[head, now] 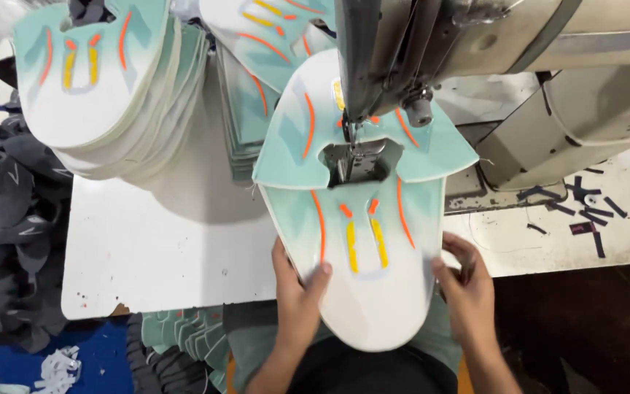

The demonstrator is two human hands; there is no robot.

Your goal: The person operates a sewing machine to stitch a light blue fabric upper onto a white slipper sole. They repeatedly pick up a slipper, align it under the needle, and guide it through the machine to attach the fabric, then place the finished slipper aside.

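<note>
While both hands pinch its near end, left hand (pixel 299 288) and right hand (pixel 467 284) fingers closed on either edge, the mint shoe upper (pixel 362 219) runs lengthwise up-frame to the sewing machine needle (pixel 349 138).

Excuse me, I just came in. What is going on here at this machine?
A person is working at a sewing machine. Both hands hold a flat shoe upper piece, white and mint green with orange and yellow stripes: the left hand grips its left edge, the right hand its right edge. The piece's cut-out opening lies under the needle. A stack of similar pieces waits on the white table.
</note>
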